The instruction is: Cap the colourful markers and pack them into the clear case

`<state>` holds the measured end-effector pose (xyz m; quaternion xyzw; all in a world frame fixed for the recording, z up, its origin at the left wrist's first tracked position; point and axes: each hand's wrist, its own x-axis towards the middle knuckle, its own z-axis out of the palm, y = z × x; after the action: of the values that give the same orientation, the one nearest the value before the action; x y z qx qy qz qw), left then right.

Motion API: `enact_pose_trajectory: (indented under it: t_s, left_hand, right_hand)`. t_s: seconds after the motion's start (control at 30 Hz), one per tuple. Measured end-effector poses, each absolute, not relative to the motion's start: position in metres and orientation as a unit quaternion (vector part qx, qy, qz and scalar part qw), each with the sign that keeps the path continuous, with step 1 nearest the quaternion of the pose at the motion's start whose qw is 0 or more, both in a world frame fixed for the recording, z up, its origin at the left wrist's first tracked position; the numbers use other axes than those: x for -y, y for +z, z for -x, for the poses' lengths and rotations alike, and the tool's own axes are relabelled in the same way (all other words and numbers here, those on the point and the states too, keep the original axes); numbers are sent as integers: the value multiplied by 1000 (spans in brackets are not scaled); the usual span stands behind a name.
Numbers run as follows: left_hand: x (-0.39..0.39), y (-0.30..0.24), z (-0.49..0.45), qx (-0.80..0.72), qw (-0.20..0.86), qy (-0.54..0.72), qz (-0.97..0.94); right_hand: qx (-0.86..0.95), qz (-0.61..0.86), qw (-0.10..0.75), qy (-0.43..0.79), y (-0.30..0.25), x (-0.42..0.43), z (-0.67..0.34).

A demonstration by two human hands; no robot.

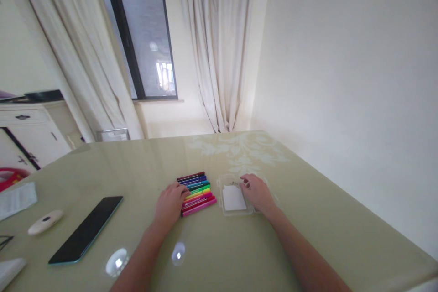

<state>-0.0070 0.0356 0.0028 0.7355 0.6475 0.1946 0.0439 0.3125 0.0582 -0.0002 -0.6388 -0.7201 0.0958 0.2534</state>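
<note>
Felt-tip pens (pixel 200 194) in several colours, from dark purple to pink, lie side by side in a row on the glossy table. My left hand (pixel 171 200) rests at the left ends of the row, its fingers lying over some of the pens; the thumb is hard to make out. Just right of the pens lies a clear plastic case (pixel 222 182), opened flat, with a white paper insert (pixel 234 197) in its left half. My right hand (pixel 256 191) is over the case's right half, thumb and forefinger apart near the insert's edge. That hand hides part of the case.
On the left of the table (pixel 325 237) lie a dark phone-like slab (pixel 87 229), a whitish oval device (pixel 45 222) and a paper sheet (pixel 18 200). A white object (pixel 10 271) sits at the lower left edge. A wall (pixel 359 77) runs along the table's right side.
</note>
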Motion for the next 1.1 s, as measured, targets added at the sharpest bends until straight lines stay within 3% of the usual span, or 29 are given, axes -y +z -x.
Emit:
enact_pose_trajectory:
  t_s: [0.23, 0.4, 0.53, 0.67, 0.77, 0.93, 1.1]
  left_hand:
    - [-35, 4, 9, -655, 60, 220, -721]
    - [-34, 10, 4, -665, 77, 277, -689]
    - [-25, 12, -22, -652, 112, 336, -670]
    - [-6, 9, -62, -575, 191, 409, -683]
    - [5, 8, -82, -528, 218, 435, -696]
    - [11, 3, -84, -501, 176, 413, -740]
    - [13, -8, -83, -478, 88, 307, -818]
  right_hand:
    - [726, 635, 258, 59, 2, -56, -311]
    - [721, 599, 340, 70, 13, -51, -304]
    - [721, 520, 417, 189, 20, -42, -287]
    - [689, 441, 444, 365, 26, -31, -266]
    - [651, 421, 460, 433, 27, -27, -257]
    - [593, 431, 488, 474, 26, -33, -263]
    - [571, 491, 510, 416, 21, -46, -281]
